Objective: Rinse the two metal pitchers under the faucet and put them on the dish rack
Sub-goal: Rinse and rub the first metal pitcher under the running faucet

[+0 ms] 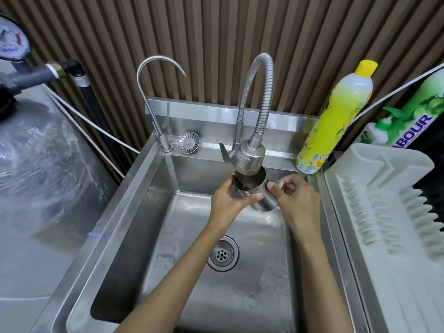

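A small metal pitcher [260,199] is held over the steel sink [134,212], its open mouth right under the head of the flexible faucet [249,157]. My left hand [228,198] wraps the pitcher's left side, thumb across its front. My right hand [295,200] grips the pitcher's handle on the right. The white dish rack [389,212] stands to the right of the sink with nothing on it. I see only one pitcher.
A thin gooseneck tap [153,92] rises at the sink's back left, with a strainer plug [188,143] beside it. A yellow dish-soap bottle [336,116] stands at the back right corner. The drain [223,253] sits mid-basin. A steel tank [36,164] is on the left.
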`<action>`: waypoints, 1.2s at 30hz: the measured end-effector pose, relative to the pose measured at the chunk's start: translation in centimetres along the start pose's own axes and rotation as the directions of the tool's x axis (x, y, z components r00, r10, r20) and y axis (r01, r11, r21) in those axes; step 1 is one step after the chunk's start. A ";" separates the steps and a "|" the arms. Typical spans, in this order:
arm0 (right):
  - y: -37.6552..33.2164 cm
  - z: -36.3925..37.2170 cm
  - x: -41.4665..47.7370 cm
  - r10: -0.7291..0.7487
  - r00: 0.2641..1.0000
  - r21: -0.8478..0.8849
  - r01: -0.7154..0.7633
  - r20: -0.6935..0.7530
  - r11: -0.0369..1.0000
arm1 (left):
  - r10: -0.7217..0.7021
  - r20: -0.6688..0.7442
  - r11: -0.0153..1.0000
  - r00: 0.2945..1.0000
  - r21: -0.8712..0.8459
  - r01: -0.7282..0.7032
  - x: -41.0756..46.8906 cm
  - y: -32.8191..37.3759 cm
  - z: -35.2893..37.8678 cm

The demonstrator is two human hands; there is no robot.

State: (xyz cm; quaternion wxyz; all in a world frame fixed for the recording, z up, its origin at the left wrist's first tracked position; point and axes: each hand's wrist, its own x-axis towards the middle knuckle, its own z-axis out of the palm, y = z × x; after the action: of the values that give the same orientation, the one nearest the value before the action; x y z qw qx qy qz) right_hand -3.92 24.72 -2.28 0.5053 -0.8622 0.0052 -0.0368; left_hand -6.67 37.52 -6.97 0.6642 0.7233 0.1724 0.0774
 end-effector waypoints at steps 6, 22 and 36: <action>0.7 0.8 -0.1 0.032 0.986 0.452 -0.104 0.163 0.886 | 0.226 -0.159 0.967 0.961 -0.082 -0.241 0.1 1.1 0.4; 0.7 0.3 0.0 0.151 0.973 0.255 -0.194 0.177 0.947 | 0.134 -0.175 0.931 0.975 0.359 -0.063 -1.4 1.5 -0.8; 0.6 2.1 -0.3 0.077 0.969 0.546 -0.197 0.234 0.814 | 0.248 -0.164 0.968 0.955 0.092 -0.235 1.2 2.0 -0.7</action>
State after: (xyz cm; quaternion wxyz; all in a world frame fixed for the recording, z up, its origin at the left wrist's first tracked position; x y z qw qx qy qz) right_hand -4.10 26.23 -3.84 0.7368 -0.6704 0.0055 0.0870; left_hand -5.52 38.45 -5.05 0.6058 0.7527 0.1427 0.2146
